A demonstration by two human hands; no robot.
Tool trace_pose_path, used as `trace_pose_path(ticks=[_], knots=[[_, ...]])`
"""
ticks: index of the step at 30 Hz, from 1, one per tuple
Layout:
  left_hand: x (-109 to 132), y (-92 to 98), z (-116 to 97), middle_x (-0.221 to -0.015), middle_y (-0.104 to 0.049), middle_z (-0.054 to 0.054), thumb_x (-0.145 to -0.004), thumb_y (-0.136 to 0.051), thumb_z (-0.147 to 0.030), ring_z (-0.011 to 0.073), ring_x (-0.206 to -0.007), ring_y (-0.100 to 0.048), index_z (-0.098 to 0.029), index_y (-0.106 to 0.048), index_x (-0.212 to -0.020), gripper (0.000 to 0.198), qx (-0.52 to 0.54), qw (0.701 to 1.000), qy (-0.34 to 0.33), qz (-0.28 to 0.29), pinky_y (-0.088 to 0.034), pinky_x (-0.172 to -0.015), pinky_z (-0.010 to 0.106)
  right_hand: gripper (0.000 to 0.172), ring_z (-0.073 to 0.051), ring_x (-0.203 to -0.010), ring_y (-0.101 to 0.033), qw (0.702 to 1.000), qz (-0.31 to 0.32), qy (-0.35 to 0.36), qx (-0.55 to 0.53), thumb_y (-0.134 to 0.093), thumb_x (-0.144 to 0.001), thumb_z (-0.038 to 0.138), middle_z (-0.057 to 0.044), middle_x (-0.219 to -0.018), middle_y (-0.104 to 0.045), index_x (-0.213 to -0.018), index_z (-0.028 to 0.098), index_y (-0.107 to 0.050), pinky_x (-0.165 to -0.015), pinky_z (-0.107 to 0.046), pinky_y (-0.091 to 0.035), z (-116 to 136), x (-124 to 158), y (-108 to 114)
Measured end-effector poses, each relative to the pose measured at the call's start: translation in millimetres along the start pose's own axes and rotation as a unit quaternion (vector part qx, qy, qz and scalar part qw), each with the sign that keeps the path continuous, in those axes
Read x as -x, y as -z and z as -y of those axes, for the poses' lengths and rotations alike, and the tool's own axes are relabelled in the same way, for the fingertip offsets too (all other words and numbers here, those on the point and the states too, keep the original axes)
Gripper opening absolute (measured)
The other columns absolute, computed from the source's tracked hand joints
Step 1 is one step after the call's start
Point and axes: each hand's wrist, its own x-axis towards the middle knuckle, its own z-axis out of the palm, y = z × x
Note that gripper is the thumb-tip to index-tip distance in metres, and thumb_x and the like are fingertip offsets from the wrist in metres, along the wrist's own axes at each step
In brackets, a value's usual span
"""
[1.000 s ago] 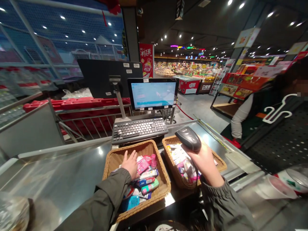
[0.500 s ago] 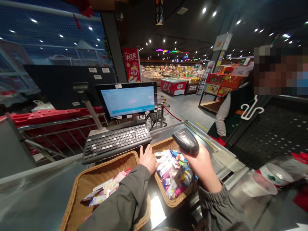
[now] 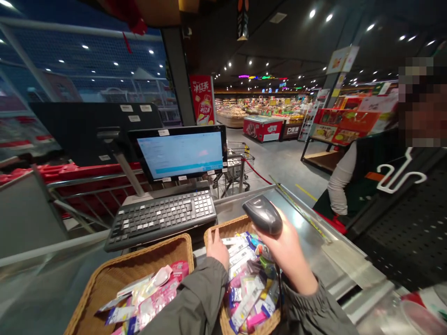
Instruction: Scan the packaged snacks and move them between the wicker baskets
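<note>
My right hand point(image 3: 287, 253) is closed around a dark grey barcode scanner point(image 3: 262, 214), held above the right wicker basket point(image 3: 223, 228). That basket is heaped with small colourful packets point(image 3: 246, 284). My left hand point(image 3: 217, 249) reaches into the same basket and rests on the packets near its left rim; its fingers are mostly hidden. The left wicker basket point(image 3: 115, 274) beside it holds pink and white packets point(image 3: 150, 295).
A black keyboard point(image 3: 162, 218) and a lit till screen point(image 3: 181, 151) stand behind the baskets on the steel counter point(image 3: 307, 237). A person in a dark vest point(image 3: 352, 181) stands at the right. A black perforated panel point(image 3: 408, 218) rises on the right. Shopping trolleys point(image 3: 233, 163) stand beyond.
My left hand has gone from the left basket across to the right basket. The scanner hand has kept its place above the right basket while the view swung.
</note>
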Motion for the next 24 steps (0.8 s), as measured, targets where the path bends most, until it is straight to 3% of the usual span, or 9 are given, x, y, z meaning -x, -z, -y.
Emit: trace_pose_path(ticks=[3, 7, 16, 19, 24], knots=[[8.4, 15.6, -0.1, -0.133, -0.064, 0.022, -0.093, -0.039, -0.015, 0.0382, -0.146, -0.036, -0.014, -0.079, -0.105, 0.042, 0.034, 0.999, -0.01, -0.022, -0.007, -0.119, 0.071, 0.047, -0.034, -0.129, -0.057, 1.0, 0.016, -0.006, -0.014, -0.071, -0.082, 0.044, -0.018, -0.142, -0.057, -0.121, 0.017, -0.068, -0.114, -0.056, -0.041, -4.4, -5.5, -2.7], [10.4, 31.6, -2.8, -0.137, -0.062, 0.018, -0.095, -0.04, -0.014, 0.0334, -0.15, -0.031, -0.017, -0.079, -0.099, 0.039, 0.055, 0.995, -0.074, -0.034, -0.004, -0.123, 0.064, 0.05, -0.033, -0.132, -0.055, 0.999, 0.03, 0.003, -0.036, -0.071, -0.082, 0.041, -0.017, -0.141, -0.058, -0.124, 0.017, -0.065, -0.115, -0.053, -0.041, -6.7, -9.5, -4.4], [1.5, 11.3, -1.3, -0.14, -0.062, 0.015, -0.092, -0.047, -0.016, 0.0318, -0.145, -0.04, -0.02, -0.079, -0.099, 0.033, 0.057, 0.991, -0.116, 0.018, -0.012, -0.122, 0.065, 0.04, -0.035, -0.127, -0.059, 0.999, 0.028, 0.002, -0.019, -0.07, -0.082, 0.045, -0.016, -0.128, -0.066, -0.114, 0.02, -0.07, -0.106, -0.052, -0.049, -10.1, -8.6, 1.3], [3.0, 9.1, -1.3, -0.136, -0.064, 0.017, -0.093, -0.045, -0.014, 0.0312, -0.144, -0.041, -0.018, -0.079, -0.097, 0.034, 0.067, 0.991, -0.112, 0.017, -0.011, -0.123, 0.064, 0.04, -0.035, -0.125, -0.059, 1.0, 0.024, 0.013, -0.01, -0.07, -0.081, 0.045, -0.016, -0.125, -0.068, -0.112, 0.02, -0.071, -0.105, -0.053, -0.05, -7.1, -7.2, 2.1], [5.7, 15.3, 5.3, -0.132, -0.068, 0.011, -0.092, -0.048, -0.016, 0.031, -0.145, -0.04, -0.023, -0.078, -0.092, 0.032, 0.095, 0.991, -0.098, -0.016, -0.013, -0.121, 0.066, 0.039, -0.036, -0.124, -0.06, 1.0, 0.014, 0.023, 0.0, -0.071, -0.08, 0.045, -0.016, -0.121, -0.069, -0.11, 0.02, -0.072, -0.102, -0.054, -0.051, -0.4, -2.4, 5.6]])
